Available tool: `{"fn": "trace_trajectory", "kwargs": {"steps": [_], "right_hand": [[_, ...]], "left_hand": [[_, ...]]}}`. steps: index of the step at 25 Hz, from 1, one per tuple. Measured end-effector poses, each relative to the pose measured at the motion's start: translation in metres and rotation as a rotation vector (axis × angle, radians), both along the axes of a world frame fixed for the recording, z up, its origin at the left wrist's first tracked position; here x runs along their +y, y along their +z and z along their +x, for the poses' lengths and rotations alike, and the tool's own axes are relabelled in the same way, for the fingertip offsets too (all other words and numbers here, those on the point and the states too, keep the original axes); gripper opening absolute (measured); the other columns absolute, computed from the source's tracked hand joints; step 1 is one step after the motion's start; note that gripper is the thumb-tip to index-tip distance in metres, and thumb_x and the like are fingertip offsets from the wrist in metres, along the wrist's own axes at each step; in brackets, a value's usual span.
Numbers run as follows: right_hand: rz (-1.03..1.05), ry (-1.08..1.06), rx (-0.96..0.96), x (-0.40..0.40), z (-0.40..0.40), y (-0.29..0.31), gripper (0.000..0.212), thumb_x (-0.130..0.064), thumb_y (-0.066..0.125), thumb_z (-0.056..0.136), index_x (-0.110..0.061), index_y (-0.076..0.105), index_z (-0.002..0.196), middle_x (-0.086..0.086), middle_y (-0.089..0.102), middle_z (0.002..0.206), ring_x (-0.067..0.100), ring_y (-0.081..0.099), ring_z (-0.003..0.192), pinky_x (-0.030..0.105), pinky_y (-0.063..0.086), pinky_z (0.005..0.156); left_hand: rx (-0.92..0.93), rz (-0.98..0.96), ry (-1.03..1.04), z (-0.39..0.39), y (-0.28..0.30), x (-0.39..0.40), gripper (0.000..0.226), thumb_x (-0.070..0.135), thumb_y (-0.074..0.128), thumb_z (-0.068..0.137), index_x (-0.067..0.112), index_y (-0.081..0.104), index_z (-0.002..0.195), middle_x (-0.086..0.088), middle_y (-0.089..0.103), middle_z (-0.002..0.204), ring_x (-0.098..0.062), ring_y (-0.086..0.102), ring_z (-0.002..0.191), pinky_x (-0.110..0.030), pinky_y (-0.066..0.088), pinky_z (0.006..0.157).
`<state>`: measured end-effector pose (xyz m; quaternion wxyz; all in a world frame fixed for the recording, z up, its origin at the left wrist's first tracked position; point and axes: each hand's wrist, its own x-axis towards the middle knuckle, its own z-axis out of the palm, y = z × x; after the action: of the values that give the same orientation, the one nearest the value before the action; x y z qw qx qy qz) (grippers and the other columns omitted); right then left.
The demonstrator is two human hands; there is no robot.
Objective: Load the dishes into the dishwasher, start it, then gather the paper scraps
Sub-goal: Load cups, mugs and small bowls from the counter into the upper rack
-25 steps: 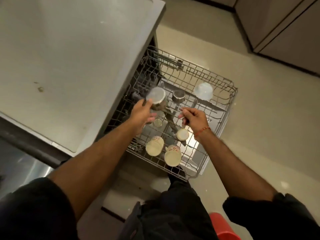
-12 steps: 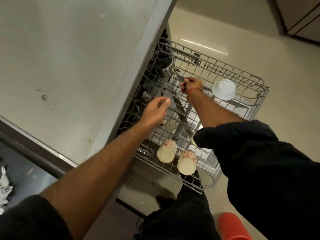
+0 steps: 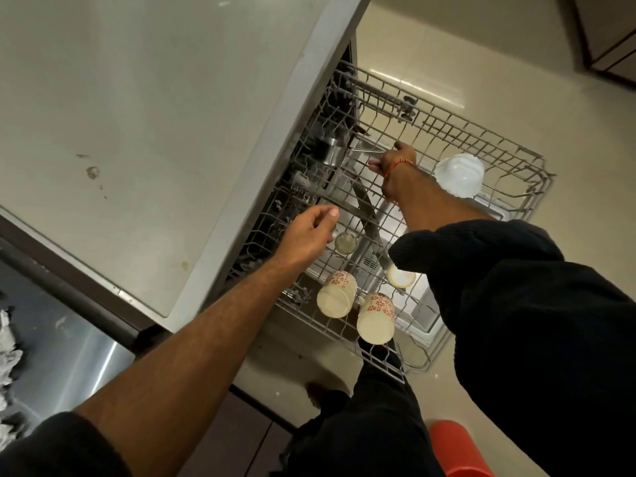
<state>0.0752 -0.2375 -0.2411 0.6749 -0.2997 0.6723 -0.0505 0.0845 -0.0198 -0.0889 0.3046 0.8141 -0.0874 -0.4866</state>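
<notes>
The dishwasher's wire rack is pulled out from under the counter. My right hand grips the thin handle of a small steel pot, which sits at the rack's far left, half under the counter edge. Loosely curled and holding nothing, my left hand hovers over the rack's left side, beside a small glass. Two cream mugs with red flowers lie at the near end, with a small cup behind them. A white bowl sits upside down at the right.
The pale countertop overhangs the rack on the left. Crumpled paper scraps lie on a steel surface at the far left edge. A red object stands on the floor by my legs. Cabinets line the top right.
My left hand let go of the steel pot and drew back. My right hand carried the pot by its handle to the rack's far left corner.
</notes>
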Motion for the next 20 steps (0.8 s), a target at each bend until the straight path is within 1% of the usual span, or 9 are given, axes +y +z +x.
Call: {"fn": "trace_trajectory", "kwargs": {"steps": [4, 6, 8, 9, 11, 15, 17, 18, 20], "right_hand": [[-0.125, 0.053, -0.009, 0.007, -0.015, 0.01, 0.051, 0.003, 0.032, 0.1, -0.016, 0.043, 0.146, 0.009, 0.064, 0.101, 0.016, 0.057, 0.051, 0.028, 0.053, 0.055], [-0.184, 0.149, -0.047, 0.013, -0.023, 0.012, 0.045, 0.0, 0.042, 0.098, -0.011, 0.05, 0.14, 0.005, 0.059, 0.102, 0.022, 0.057, 0.069, 0.036, 0.056, 0.066], [-0.416, 0.514, 0.049, 0.019, -0.028, 0.013, 0.048, 0.004, 0.046, 0.094, -0.014, 0.054, 0.138, 0.006, 0.062, 0.121, 0.023, 0.059, 0.095, 0.039, 0.055, 0.09], [-0.529, 0.66, 0.082, 0.022, -0.027, 0.011, 0.05, 0.006, 0.046, 0.093, -0.015, 0.055, 0.137, 0.007, 0.06, 0.131, 0.023, 0.06, 0.105, 0.039, 0.053, 0.098], [-0.692, 0.871, 0.122, 0.023, -0.017, 0.006, 0.054, 0.008, 0.047, 0.091, -0.017, 0.055, 0.139, 0.008, 0.058, 0.138, 0.025, 0.058, 0.121, 0.039, 0.047, 0.106], [-0.904, 1.277, 0.308, 0.018, 0.01, -0.019, 0.054, -0.004, 0.057, 0.093, -0.028, 0.05, 0.142, 0.009, 0.055, 0.14, 0.034, 0.046, 0.127, 0.047, 0.042, 0.105], [-0.937, 1.356, 0.358, 0.014, 0.015, -0.034, 0.05, -0.009, 0.056, 0.095, -0.027, 0.049, 0.141, 0.008, 0.051, 0.143, 0.037, 0.039, 0.129, 0.049, 0.036, 0.105], [-0.984, 1.371, 0.369, 0.012, 0.015, -0.039, 0.046, -0.011, 0.055, 0.096, -0.026, 0.051, 0.139, 0.009, 0.052, 0.141, 0.038, 0.038, 0.129, 0.05, 0.034, 0.104], [-1.106, 1.391, 0.358, 0.004, 0.017, -0.046, 0.036, -0.012, 0.053, 0.096, -0.023, 0.056, 0.13, 0.011, 0.056, 0.132, 0.039, 0.04, 0.125, 0.051, 0.033, 0.101]], "left_hand": [[-0.017, -0.03, 0.004, -0.005, 0.007, 0.012, 0.035, 0.038, 0.048, 0.105, 0.026, 0.056, 0.136, 0.003, 0.06, 0.128, -0.011, 0.064, 0.106, -0.041, 0.056, 0.095], [-0.02, -0.041, 0.009, -0.008, 0.011, 0.018, 0.033, 0.037, 0.048, 0.105, 0.026, 0.056, 0.136, 0.002, 0.06, 0.128, -0.014, 0.064, 0.109, -0.04, 0.056, 0.094], [-0.028, -0.052, 0.015, -0.011, 0.012, 0.024, 0.032, 0.036, 0.048, 0.106, 0.026, 0.057, 0.135, 0.003, 0.06, 0.129, -0.015, 0.062, 0.111, -0.036, 0.055, 0.092], [-0.038, -0.057, 0.011, -0.013, 0.012, 0.026, 0.032, 0.035, 0.048, 0.106, 0.026, 0.057, 0.135, 0.004, 0.06, 0.127, -0.015, 0.062, 0.112, -0.035, 0.055, 0.092], [-0.052, -0.066, 0.003, -0.013, 0.007, 0.028, 0.031, 0.033, 0.048, 0.106, 0.025, 0.057, 0.135, 0.007, 0.059, 0.124, -0.016, 0.061, 0.115, -0.038, 0.054, 0.096], [-0.059, -0.06, 0.042, -0.001, -0.011, 0.012, 0.034, 0.032, 0.047, 0.106, 0.027, 0.053, 0.139, 0.005, 0.054, 0.132, -0.019, 0.057, 0.122, -0.05, 0.051, 0.104], [-0.057, -0.03, 0.029, 0.008, -0.023, -0.005, 0.036, 0.031, 0.044, 0.107, 0.031, 0.047, 0.143, 0.002, 0.048, 0.145, -0.02, 0.052, 0.128, -0.052, 0.048, 0.105], [-0.054, -0.022, 0.015, 0.013, -0.03, -0.014, 0.037, 0.03, 0.043, 0.108, 0.032, 0.044, 0.145, 0.001, 0.043, 0.151, -0.019, 0.049, 0.129, -0.049, 0.049, 0.103], [-0.06, -0.017, 0.004, 0.023, -0.045, -0.033, 0.042, 0.029, 0.045, 0.107, 0.033, 0.039, 0.149, 0.001, 0.036, 0.154, -0.013, 0.049, 0.122, -0.033, 0.049, 0.088]]}}
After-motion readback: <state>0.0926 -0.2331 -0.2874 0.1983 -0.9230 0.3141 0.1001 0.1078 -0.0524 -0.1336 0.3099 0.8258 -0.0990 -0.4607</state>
